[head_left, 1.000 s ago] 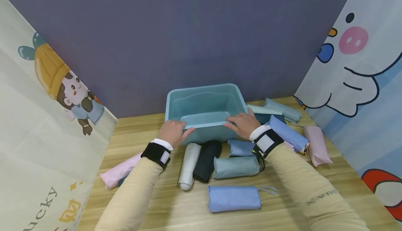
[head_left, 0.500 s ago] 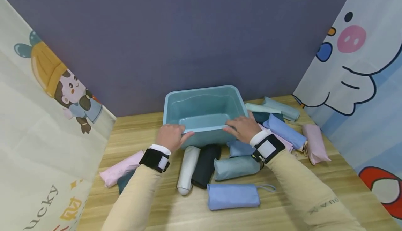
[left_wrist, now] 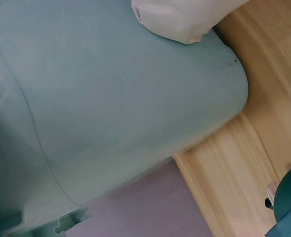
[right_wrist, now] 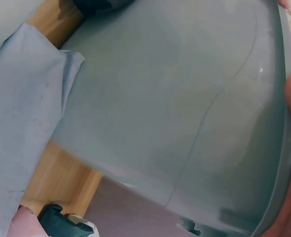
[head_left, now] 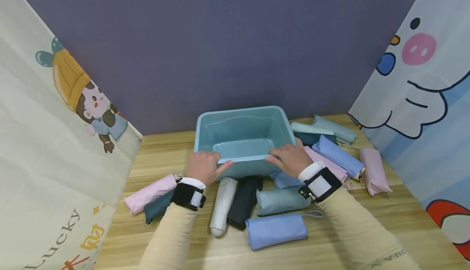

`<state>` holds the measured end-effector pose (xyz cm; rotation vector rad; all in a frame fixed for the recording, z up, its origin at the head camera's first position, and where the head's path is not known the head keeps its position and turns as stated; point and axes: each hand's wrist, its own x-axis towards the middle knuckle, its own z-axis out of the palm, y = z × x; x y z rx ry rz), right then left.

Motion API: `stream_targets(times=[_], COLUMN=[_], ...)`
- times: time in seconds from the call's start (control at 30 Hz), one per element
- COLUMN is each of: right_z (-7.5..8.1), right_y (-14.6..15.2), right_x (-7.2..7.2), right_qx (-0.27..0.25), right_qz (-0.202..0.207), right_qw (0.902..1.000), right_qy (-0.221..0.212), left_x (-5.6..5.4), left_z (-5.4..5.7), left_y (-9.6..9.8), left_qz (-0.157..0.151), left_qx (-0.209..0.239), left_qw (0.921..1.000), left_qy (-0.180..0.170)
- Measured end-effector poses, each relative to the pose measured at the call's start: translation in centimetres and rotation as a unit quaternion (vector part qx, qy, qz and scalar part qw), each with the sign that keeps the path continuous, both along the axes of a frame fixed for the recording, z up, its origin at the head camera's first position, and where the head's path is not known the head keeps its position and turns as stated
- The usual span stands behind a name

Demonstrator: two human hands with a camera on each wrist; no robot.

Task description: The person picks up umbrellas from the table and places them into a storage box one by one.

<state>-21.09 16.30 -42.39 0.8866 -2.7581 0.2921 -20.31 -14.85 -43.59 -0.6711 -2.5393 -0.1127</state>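
A pale teal plastic bin [head_left: 253, 169] stands against the back wall, and its inside shows bare. My left hand [head_left: 202, 166] grips the front rim near the left corner. Near the right corner, my right hand [head_left: 291, 160] holds the same rim, thumb on the near side. The outer bin wall [left_wrist: 120, 108] fills most of the left wrist view. Right in front of the bin lie a white folded umbrella [head_left: 223, 204] and a black one [head_left: 244, 202]. Beside them are a grey-green umbrella [head_left: 282, 201], a blue one [head_left: 277, 231] with a loop, and a partly hidden blue one [head_left: 283, 179].
On the left, a pink umbrella [head_left: 151, 192] and a dark teal one [head_left: 160, 206] lie by my wrist. Several more lie at the right, including a blue one [head_left: 339, 158] and a dusty pink one [head_left: 373, 171]. Printed curtains [head_left: 422, 98] flank the wooden table [head_left: 165, 147].
Both hands have drawn the bin a little toward me, away from the back wall. The white, black and grey-green umbrellas have slid nearer with it, closing up on the front blue one.
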Motion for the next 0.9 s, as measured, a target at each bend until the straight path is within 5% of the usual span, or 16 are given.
stream_targets(times=[0.4,0.7,0.9], right_z=[-0.24,-0.29,-0.04], right_y=[0.02,0.02,-0.11], right_x=[0.44,0.66,0.79], right_qx=[-0.004,0.001,0.002], right_qz=[0.000,-0.007,-0.006], right_qw=[1.0000,1.0000,1.0000], right_qy=[-0.005,0.003,-0.003], left_x=[0.73,0.98,1.02], left_z=[0.12,0.03,0.03], left_y=[0.22,0.35,0.32], left_qz=[0.009,-0.003,0.001], left_qx=[0.011,0.023,0.026], left_qw=[0.9998,0.9991,0.9993], left_qy=[-0.012,0.034,0.027])
